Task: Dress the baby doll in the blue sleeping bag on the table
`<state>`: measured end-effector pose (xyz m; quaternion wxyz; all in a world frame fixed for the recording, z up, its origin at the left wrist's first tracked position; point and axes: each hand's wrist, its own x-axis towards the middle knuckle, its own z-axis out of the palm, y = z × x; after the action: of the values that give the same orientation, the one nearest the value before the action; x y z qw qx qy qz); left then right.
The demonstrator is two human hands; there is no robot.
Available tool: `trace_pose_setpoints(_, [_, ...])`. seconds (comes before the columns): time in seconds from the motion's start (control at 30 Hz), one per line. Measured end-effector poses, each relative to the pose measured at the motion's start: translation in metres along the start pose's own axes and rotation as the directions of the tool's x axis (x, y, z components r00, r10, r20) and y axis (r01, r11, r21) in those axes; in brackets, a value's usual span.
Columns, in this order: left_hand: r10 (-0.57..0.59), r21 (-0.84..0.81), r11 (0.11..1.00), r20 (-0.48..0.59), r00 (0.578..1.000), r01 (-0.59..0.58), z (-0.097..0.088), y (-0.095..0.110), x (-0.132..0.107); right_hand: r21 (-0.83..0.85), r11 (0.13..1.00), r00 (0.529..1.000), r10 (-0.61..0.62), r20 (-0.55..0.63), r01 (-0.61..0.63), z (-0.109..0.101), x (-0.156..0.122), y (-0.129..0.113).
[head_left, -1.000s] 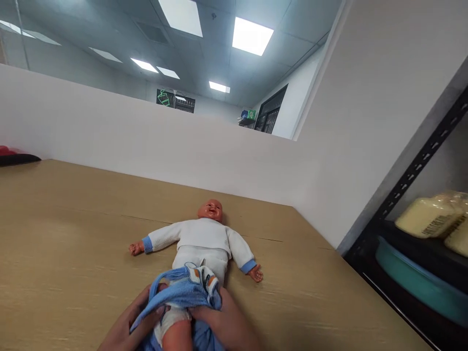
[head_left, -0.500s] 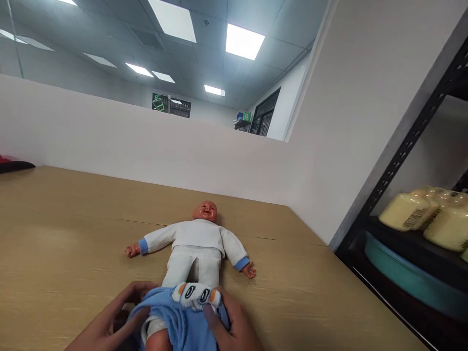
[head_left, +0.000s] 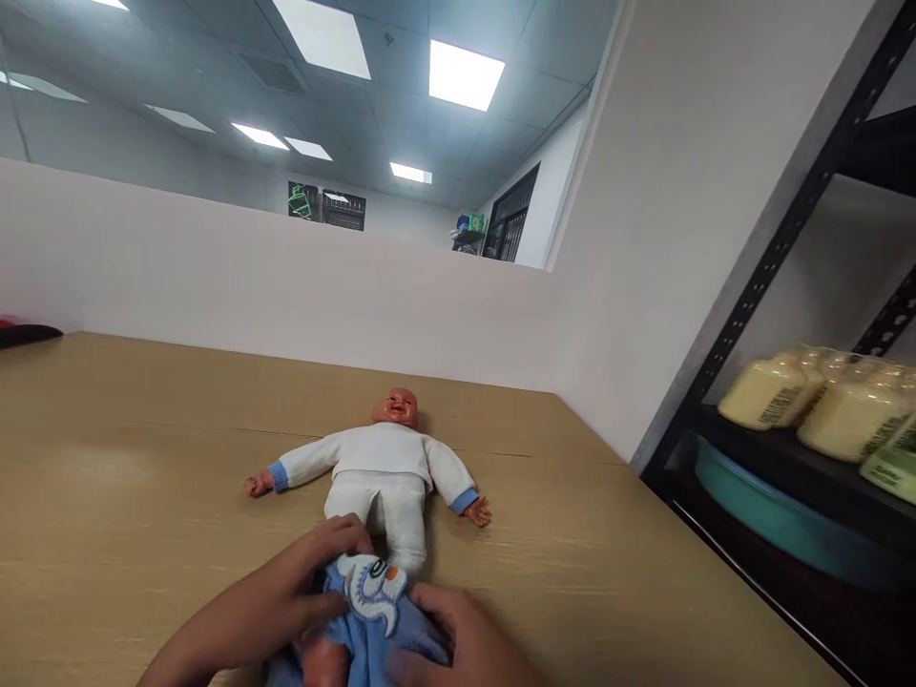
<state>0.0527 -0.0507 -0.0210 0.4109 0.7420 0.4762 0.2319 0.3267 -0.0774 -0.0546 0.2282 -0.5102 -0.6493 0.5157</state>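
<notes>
A baby doll (head_left: 383, 450) in a white top and white leggings lies on its back on the wooden table (head_left: 587, 534), its head away from me and its arms spread. Around its lower legs is a blue doll garment (head_left: 419, 625) with a white patch of embroidered eyes. My left hand (head_left: 304, 596) grips the garment's left side, fingers at its upper edge by the doll's shin. On the other side, my right hand (head_left: 468, 644) grips the cloth between thumb and fingers. A bare doll foot (head_left: 325, 660) shows at the bottom beneath my left hand.
A white wall (head_left: 458, 320) with a window runs behind the table. To the right stands a black metal rack (head_left: 748, 272) holding packed cream-coloured bottles (head_left: 769, 391) and a teal basin (head_left: 780, 510). Something black (head_left: 29, 334) lies at the far left edge.
My left hand has moved up and right, pulling the garment's upper edge with it; the patch is now bunched and tilted. My right hand still holds its side. The view has shifted slightly.
</notes>
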Motion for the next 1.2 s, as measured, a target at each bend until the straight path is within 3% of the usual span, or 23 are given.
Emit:
trace_pose_setpoints(0.07, [-0.015,0.002,1.000,0.034,0.999,0.015,-0.001,0.003,-0.003,0.009,1.000,1.000,0.002,-0.019,-0.002,0.000,-0.005,0.001])
trace_pose_setpoints(0.23, [-0.029,0.075,0.997,0.184,0.983,0.016,-0.002,0.017,0.005,0.171,0.972,0.987,-0.156,-0.024,0.158,0.006,-0.007,-0.009])
trace_pose_setpoints(0.3, [-0.015,0.049,0.999,0.318,0.948,0.000,-0.002,0.022,0.011,0.134,0.980,0.989,-0.146,-0.003,0.145,0.004,-0.011,-0.010])
trace_pose_setpoints(0.37, [-0.023,0.058,0.998,0.402,0.915,-0.001,-0.002,0.025,0.016,0.016,0.998,0.998,-0.062,0.023,0.062,0.002,-0.017,-0.004])
trace_pose_setpoints(0.43, [-0.023,0.098,0.995,0.382,0.924,-0.016,-0.001,0.026,0.016,-0.186,0.982,0.999,0.001,-0.035,-0.008,0.000,-0.022,0.007])
trace_pose_setpoints(0.47, [0.003,0.094,0.995,0.350,0.937,-0.038,0.000,0.025,0.015,-0.277,0.961,0.998,-0.026,-0.058,0.009,0.000,-0.024,0.012])
trace_pose_setpoints(0.53, [0.066,0.064,0.994,0.306,0.950,-0.090,0.001,0.022,0.012,-0.357,0.918,0.983,-0.181,0.016,0.175,0.000,-0.026,0.015])
trace_pose_setpoints(0.6, [0.046,0.081,0.994,0.258,0.965,-0.069,0.002,0.016,0.010,-0.299,0.905,0.953,-0.275,0.130,0.302,0.001,-0.027,0.011])
trace_pose_setpoints(0.63, [0.004,0.111,0.993,0.223,0.975,-0.029,0.002,0.013,0.009,-0.260,0.918,0.953,-0.271,0.136,0.298,0.002,-0.027,0.008])
trace_pose_setpoints(0.73, [-0.089,0.144,0.987,0.142,0.986,0.068,0.002,0.006,0.009,-0.129,0.980,0.988,-0.155,-0.020,0.152,0.011,-0.023,0.004])
trace_pose_setpoints(0.9, [-0.012,-0.007,1.000,0.337,0.941,0.015,0.004,0.017,0.009,0.163,0.982,0.983,-0.065,-0.172,0.094,0.028,-0.008,0.014])
trace_pose_setpoints(1.0, [-0.013,0.000,1.000,0.337,0.941,0.014,0.008,0.023,0.009,0.147,0.988,0.994,-0.023,-0.105,0.039,0.024,-0.019,-0.002])
trace_pose_setpoints(1.1, [0.030,0.065,0.997,0.264,0.964,-0.049,0.009,0.022,0.009,0.176,0.984,0.998,-0.022,0.064,0.010,0.019,-0.037,-0.023])
trace_pose_setpoints(1.2, [-0.017,0.234,0.972,0.217,0.976,-0.035,0.011,0.018,0.010,0.218,0.976,0.998,-0.012,0.068,-0.003,0.026,-0.036,-0.014])
